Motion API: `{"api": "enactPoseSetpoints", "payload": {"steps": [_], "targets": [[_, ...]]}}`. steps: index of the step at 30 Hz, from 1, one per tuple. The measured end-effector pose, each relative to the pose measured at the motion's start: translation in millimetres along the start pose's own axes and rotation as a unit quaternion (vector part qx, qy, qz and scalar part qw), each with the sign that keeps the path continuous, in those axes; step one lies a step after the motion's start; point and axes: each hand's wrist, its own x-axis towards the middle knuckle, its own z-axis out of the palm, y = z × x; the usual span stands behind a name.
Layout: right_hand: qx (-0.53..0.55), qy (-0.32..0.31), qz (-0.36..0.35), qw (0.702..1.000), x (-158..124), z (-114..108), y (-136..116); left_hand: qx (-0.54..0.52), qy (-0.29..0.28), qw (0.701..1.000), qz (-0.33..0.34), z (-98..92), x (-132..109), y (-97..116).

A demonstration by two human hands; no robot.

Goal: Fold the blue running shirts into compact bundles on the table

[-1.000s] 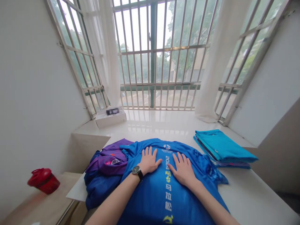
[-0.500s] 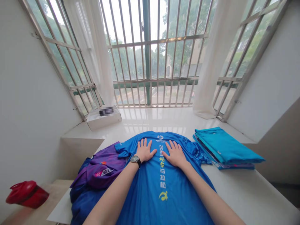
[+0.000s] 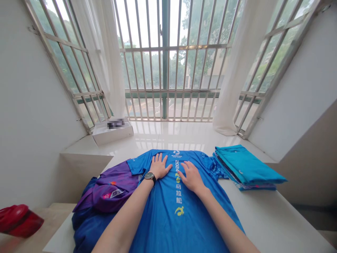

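Note:
A bright blue sports shirt (image 3: pixel 181 214) with yellow and white print down its middle lies spread flat on the white sill top (image 3: pixel 268 218) in front of me. My left hand (image 3: pixel 158 166), with a dark watch on its wrist, rests flat on the shirt near the collar, fingers spread. My right hand (image 3: pixel 191 176) lies flat and open on the shirt just right of the print, a little nearer to me than the left.
A heap of purple and dark blue clothes (image 3: pixel 105 196) lies left of the shirt. A folded stack of teal garments (image 3: pixel 244 168) sits at the right. A white box (image 3: pixel 112 130) stands by the barred window. A red lidded container (image 3: pixel 18 219) is on the low left shelf.
Both flat hands have slid over the shirt; the left now sits up by the collar and the right has drawn back slightly toward me. The view has shifted a little.

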Motion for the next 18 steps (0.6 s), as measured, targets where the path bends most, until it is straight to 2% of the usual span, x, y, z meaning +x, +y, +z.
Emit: {"api": "enactPoseSetpoints", "payload": {"steps": [5, 7, 9, 11, 14, 16, 18], "targets": [[-0.004, -0.078, 0.014, 0.997, -17, 4, -19, 0.060, -0.010, 0.997, 0.040, -31.6, -13, 18], [-0.008, -0.095, 0.021, 0.995, -18, 3, -21, 0.072, 0.001, 0.996, 0.055, -49.1, -32, 23], [-0.013, -0.104, 0.024, 0.994, -17, 1, -22, 0.071, 0.014, 0.996, 0.041, -68.1, -62, 20], [-0.019, -0.110, 0.025, 0.993, -16, 0, -22, 0.075, 0.031, 0.997, 0.008, -87.7, -104, 6], [-0.031, -0.114, 0.025, 0.993, -16, 0, -22, 0.056, 0.081, 0.994, -0.047, -109.8, -187, -33], [-0.036, -0.113, 0.022, 0.993, -16, 1, -22, 0.000, 0.146, 0.987, -0.066, -111.4, -249, -60], [-0.040, -0.109, 0.018, 0.993, -16, 3, -22, -0.087, 0.193, 0.970, -0.116, -99.7, -306, -77]]}}
